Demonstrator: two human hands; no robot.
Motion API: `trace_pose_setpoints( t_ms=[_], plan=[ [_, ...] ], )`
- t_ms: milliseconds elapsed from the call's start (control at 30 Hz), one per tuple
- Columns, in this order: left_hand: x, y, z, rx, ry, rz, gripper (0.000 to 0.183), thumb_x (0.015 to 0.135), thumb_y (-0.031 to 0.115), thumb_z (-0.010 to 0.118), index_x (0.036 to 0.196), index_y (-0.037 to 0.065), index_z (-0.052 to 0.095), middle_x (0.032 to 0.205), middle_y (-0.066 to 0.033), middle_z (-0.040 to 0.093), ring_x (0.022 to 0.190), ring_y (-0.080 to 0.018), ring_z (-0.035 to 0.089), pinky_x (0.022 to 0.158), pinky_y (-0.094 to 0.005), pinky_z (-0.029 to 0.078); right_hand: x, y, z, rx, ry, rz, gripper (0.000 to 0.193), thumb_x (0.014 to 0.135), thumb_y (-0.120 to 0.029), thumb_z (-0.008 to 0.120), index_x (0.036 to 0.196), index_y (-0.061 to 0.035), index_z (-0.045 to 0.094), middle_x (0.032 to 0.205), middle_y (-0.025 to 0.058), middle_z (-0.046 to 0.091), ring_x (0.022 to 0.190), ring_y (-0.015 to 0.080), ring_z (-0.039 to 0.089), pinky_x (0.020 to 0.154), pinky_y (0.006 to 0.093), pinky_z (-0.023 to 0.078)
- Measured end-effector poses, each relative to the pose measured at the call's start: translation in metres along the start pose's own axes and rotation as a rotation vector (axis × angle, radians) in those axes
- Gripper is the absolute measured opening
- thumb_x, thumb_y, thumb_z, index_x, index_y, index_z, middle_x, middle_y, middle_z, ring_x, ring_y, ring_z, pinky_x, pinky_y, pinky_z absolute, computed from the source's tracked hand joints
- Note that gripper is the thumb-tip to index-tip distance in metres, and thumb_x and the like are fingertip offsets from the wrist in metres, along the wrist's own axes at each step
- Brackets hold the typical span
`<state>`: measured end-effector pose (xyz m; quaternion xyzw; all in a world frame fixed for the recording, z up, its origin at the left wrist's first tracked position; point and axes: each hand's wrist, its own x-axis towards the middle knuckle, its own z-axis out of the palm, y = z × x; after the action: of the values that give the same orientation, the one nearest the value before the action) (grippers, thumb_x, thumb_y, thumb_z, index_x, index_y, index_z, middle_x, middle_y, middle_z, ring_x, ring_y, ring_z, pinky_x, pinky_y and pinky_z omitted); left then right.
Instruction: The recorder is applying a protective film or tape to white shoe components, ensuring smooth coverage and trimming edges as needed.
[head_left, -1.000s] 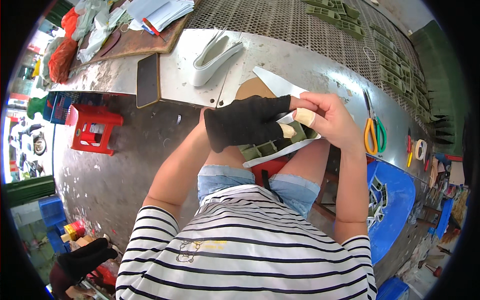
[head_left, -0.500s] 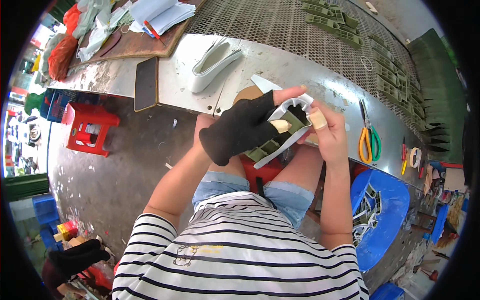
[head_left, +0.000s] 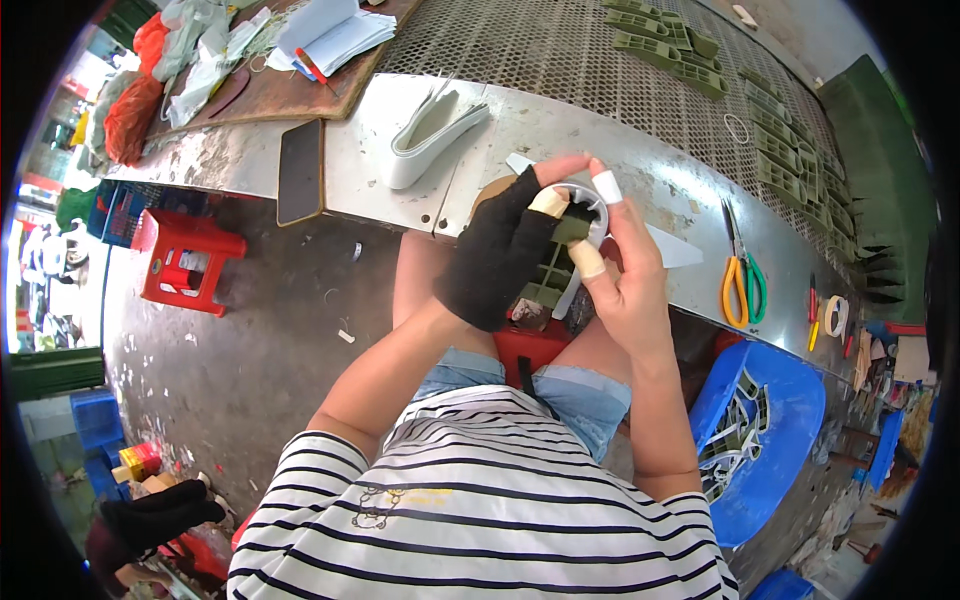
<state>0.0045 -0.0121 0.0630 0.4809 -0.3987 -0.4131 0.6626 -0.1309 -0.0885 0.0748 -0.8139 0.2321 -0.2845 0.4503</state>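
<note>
Above my lap, at the bench's near edge, I hold an olive-green ribbed plastic piece [head_left: 548, 275], shaped like a hollow shoe sole. A white strip [head_left: 600, 217] curves around its rounded end. My left hand [head_left: 500, 250], in a black fingerless glove, is closed around the piece, its wrapped thumb at the rim. On the right, my bare right hand [head_left: 625, 265] pinches the strip against the rounded end, with tape on its thumb and a finger. A pale pointed strip end [head_left: 675, 248] shows beyond the right hand. The gloved hand hides much of the piece.
On the metal bench lie a folded white strip [head_left: 432, 140], a phone [head_left: 300, 172] and orange- and green-handled pliers [head_left: 742, 275]. Several green pieces [head_left: 668, 45] rest on the mesh. A blue bin [head_left: 770, 450] stands at right, a red stool [head_left: 185, 260] at left.
My right hand has shifted left and up, its fingers now stretched over the rounded end. The strip sits closer around that end, and the piece is turned more upright.
</note>
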Motion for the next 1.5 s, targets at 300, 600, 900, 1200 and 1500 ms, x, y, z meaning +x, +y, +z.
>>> trace_pose_setpoints(
  t_ms=[300,600,900,1200,1500],
  plan=[
    [0.013,-0.017,-0.002,-0.032,0.236,0.041,0.033,0.096,0.030,0.043,0.115,0.006,0.054,0.095,-0.0033,0.059,0.085,-0.0102,0.054,0.076,-0.0253,0.045,-0.013,0.008,0.005,0.079,0.091,0.126,0.043,0.072,-0.002,0.069,0.114,-0.0011,0.060,0.084,0.0068,0.062,0.071,0.0107,0.059,0.057,0.0233,0.047],
    [0.020,-0.005,-0.015,-0.519,-0.074,-0.766,0.033,0.091,0.040,0.049,0.107,0.011,0.056,0.090,-0.0037,0.062,0.068,-0.0176,0.062,0.058,-0.0317,0.053,0.007,-0.029,-0.020,-0.416,-0.009,-0.611,0.015,0.069,0.000,0.068,0.084,-0.0030,0.069,0.099,0.0100,0.059,0.099,0.0214,0.056,0.080,0.0295,0.045],
    [-0.007,0.005,-0.018,-0.217,0.013,-0.194,0.019,0.088,0.011,0.057,0.103,0.001,0.061,0.097,-0.0044,0.063,0.089,-0.0096,0.058,0.080,-0.0249,0.046,-0.002,0.032,-0.016,0.728,0.249,0.102,0.017,0.082,-0.003,0.065,0.098,-0.0012,0.062,0.090,0.0027,0.063,0.083,0.0086,0.057,0.077,0.0229,0.044],
    [-0.001,-0.002,-0.021,-0.164,0.084,-0.088,0.008,0.087,0.012,0.059,0.084,0.004,0.060,0.091,-0.0056,0.065,0.071,-0.0093,0.057,0.069,-0.0245,0.046,-0.006,0.030,-0.005,0.860,0.205,0.259,0.012,0.085,-0.005,0.062,0.096,-0.0021,0.063,0.089,0.0025,0.064,0.079,0.0071,0.058,0.069,0.0211,0.045],
    [0.011,-0.013,0.001,-0.213,0.119,-0.156,0.015,0.090,0.021,0.056,0.084,0.007,0.058,0.080,0.0008,0.058,0.069,-0.0062,0.054,0.063,-0.0206,0.045,-0.003,0.018,-0.003,0.835,0.377,0.356,0.014,0.090,-0.016,0.052,0.091,-0.0042,0.060,0.079,0.0014,0.060,0.067,0.0080,0.056,0.060,0.0207,0.045]
  ],
)
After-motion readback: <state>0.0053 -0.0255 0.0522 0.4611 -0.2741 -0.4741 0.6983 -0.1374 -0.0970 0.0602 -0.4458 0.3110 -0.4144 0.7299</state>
